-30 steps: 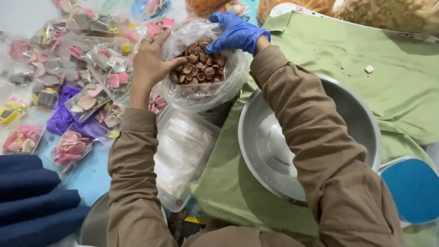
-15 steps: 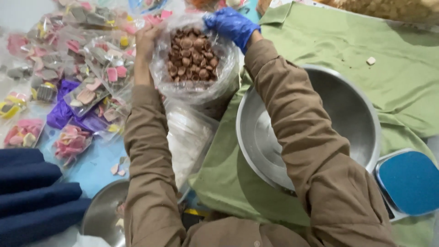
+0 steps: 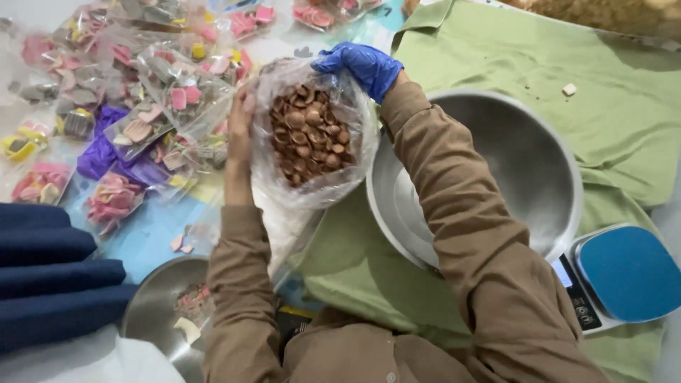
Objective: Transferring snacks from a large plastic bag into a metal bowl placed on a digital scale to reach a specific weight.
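**Desk:** What is at the centre of the frame?

**Photographer:** A clear plastic bag [image 3: 312, 135] filled with small brown round pieces [image 3: 306, 135], held up between both hands above the counter [image 3: 149, 237]. The bare left hand [image 3: 240, 128] is closed on the bag's left edge; the right hand [image 3: 360, 65], in a blue glove, pinches the top right corner of the mouth. The bag hangs long axis top to bottom, its belly sagging toward the wearer.

**Desk:** Which hand is nearer the load?

**Photographer:** The left lies flat along the bag's side, right beside the pieces; the right sits higher, on the rim of the plastic.

**Desk:** And around it?

**Photographer:** Just right of the bag, under the right forearm, stands a large steel bowl [image 3: 525, 163] on a green cloth [image 3: 603, 106], its inside bare. Beyond the bowl, lower right, is a blue-topped kitchen scale [image 3: 624, 273]. To the left the counter is crowded with small packets of pink and yellow sweets [image 3: 170, 106] and a purple wrapper [image 3: 96, 152]. A smaller steel bowl [image 3: 159, 305] with pink scraps sits lower left, beside folded navy fabric [image 3: 50, 276]. The open room lies to the right, over the large bowl.
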